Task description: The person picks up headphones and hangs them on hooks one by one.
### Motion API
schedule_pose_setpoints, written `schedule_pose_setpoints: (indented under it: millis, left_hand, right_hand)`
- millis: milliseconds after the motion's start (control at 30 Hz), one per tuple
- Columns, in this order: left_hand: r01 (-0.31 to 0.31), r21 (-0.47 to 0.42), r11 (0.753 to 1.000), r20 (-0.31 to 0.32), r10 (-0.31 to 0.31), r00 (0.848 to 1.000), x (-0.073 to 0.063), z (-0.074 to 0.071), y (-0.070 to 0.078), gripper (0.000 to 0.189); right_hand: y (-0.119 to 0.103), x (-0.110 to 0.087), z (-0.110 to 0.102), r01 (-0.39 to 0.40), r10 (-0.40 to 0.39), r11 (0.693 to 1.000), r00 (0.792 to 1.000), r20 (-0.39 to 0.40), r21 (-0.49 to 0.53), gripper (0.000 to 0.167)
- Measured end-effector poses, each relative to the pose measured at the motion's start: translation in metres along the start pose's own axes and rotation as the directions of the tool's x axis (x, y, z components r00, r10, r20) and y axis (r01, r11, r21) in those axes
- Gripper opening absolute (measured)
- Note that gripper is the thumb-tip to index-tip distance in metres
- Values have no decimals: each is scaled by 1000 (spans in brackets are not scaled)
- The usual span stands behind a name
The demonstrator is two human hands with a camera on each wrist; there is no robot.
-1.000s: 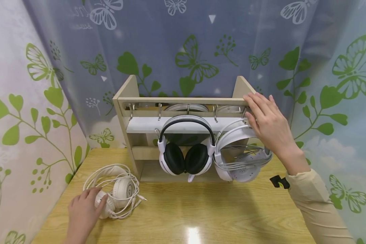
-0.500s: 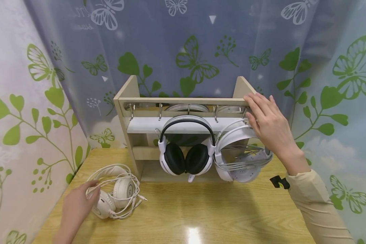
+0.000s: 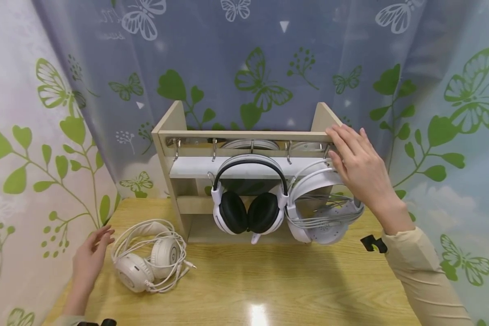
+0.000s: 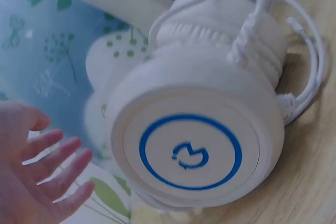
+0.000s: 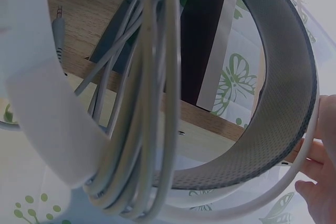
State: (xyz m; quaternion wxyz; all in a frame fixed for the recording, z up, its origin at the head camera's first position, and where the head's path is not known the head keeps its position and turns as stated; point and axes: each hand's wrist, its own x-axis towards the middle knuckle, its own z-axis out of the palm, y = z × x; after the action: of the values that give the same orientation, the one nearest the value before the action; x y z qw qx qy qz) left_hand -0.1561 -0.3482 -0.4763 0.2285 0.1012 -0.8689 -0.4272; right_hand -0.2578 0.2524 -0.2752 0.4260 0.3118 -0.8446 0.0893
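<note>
My left hand (image 3: 89,258) hovers beside white headphones (image 3: 148,258) lying on the table at the left, wrapped in their own white cable. Its fingers are parted and loosely bent, apart from the ear cup in the left wrist view. My right hand (image 3: 360,165) rests with extended fingers on the right corner of the wooden rack (image 3: 244,134). Just below that hand, white headphones with a bundled grey cable (image 3: 322,222) hang from the rack's right end. White headphones with black ear pads (image 3: 250,194) hang at the rack's middle.
Several metal hooks line the rack's front rail, including a bare one (image 3: 176,149) at the left. A white shelf (image 3: 187,167) sits behind them. A small black object (image 3: 373,243) is near my right sleeve. Butterfly-patterned cloth (image 3: 212,68) surrounds the wooden table (image 3: 269,280).
My left hand has let go of the headphones on the table and drawn back to the left. My right hand and the hanging headphones have stayed in place.
</note>
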Motion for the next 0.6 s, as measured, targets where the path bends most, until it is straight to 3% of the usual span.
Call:
schedule_pose_setpoints:
  millis: [167,333,467,600]
  left_hand:
    - [177,-49,983,71,-174,982,9,-1,-20,53]
    - [330,-46,943,181,-317,931,14,3,-37,58]
    - [395,-49,917,261,-370,892,16,7,-48,61]
    - [433,-59,899,303,-397,866,18,10,-57,62]
  right_hand:
    - [0,0,0,5,-5,1000,1000,-7,0,47]
    - [0,0,0,8,-8,1000,1000,-6,-2,47]
    - [1,0,0,9,-9,1000,1000,-6,-3,47]
    - [1,0,1,11,-11,1000,1000,-7,-6,48]
